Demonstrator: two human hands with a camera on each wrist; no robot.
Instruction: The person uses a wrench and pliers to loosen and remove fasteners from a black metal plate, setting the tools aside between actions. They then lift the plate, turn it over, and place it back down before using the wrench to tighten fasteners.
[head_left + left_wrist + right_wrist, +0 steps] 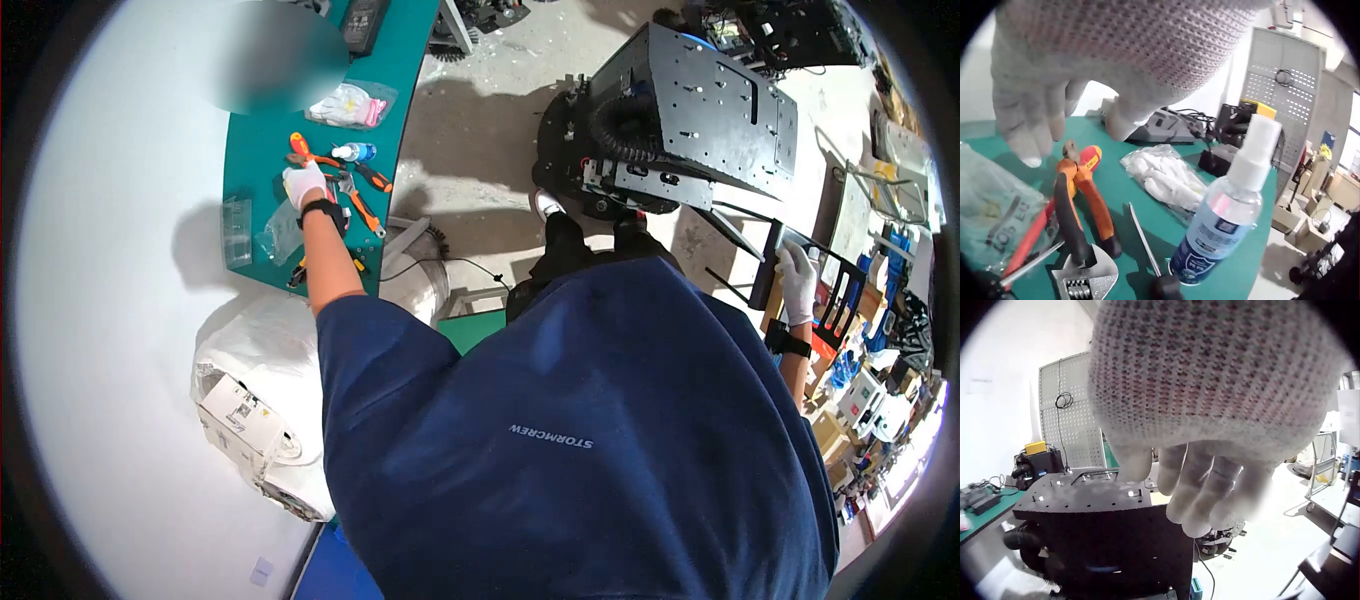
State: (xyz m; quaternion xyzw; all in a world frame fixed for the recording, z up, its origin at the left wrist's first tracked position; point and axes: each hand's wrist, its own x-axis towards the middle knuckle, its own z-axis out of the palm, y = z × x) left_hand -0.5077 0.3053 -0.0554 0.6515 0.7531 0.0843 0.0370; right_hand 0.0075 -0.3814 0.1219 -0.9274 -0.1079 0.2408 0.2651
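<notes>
Over the green table, the gloved left hand [305, 185] [1104, 69] spreads its fingers downward, with nothing visible in its grasp. Pliers with orange-and-black handles [1096, 203] lie just below its fingertips. Beside them are an adjustable wrench [1099, 275], a screwdriver [1145, 240] and an upright spray bottle [358, 152] [1216, 228]. Out at the other side, the gloved right hand [797, 285] [1210, 406] has relaxed, slightly bent fingers. In the head view it overlaps a black slotted frame [842, 300]; whether it touches the frame cannot be told.
A large black machine [695, 110] [1104, 550] stands on the floor between the hands. Bagged gloves [348, 105] [1163, 178] and a clear plastic bag [997, 215] lie on the table [250, 150]. A white wrapped bundle [270, 350] is beside the table.
</notes>
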